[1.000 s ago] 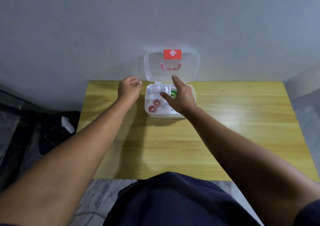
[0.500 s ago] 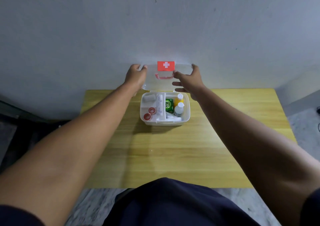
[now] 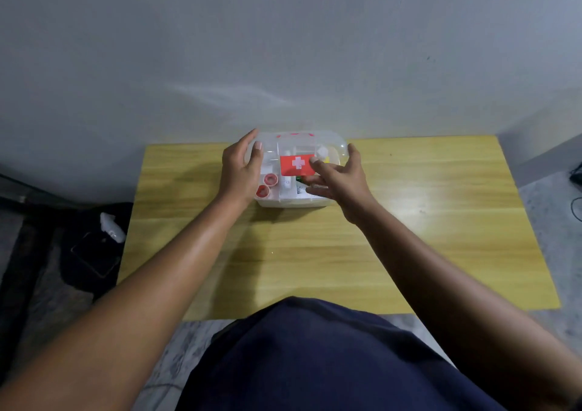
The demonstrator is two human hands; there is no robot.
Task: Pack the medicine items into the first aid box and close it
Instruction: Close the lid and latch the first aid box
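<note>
The white first aid box point(image 3: 285, 202) stands at the far middle of the yellow wooden table point(image 3: 315, 253), by the wall. Its clear lid point(image 3: 302, 144), with a red label bearing a white cross point(image 3: 296, 165), is folded down over the box. Through the lid I see two red-capped jars point(image 3: 266, 185), white items and a green packet. My left hand point(image 3: 241, 171) grips the lid's left edge. My right hand point(image 3: 338, 179) holds the lid's right side, fingers spread over its front right part.
A grey wall rises right behind the table. On the floor to the left lie a black bag point(image 3: 91, 253) and a white bottle point(image 3: 111, 226). Cables lie on the floor at the far right point(image 3: 576, 177).
The lid stood upright against the wall half a second ago; both hands have swung it forward and down over the box. A second ago my right hand was inside the box.
</note>
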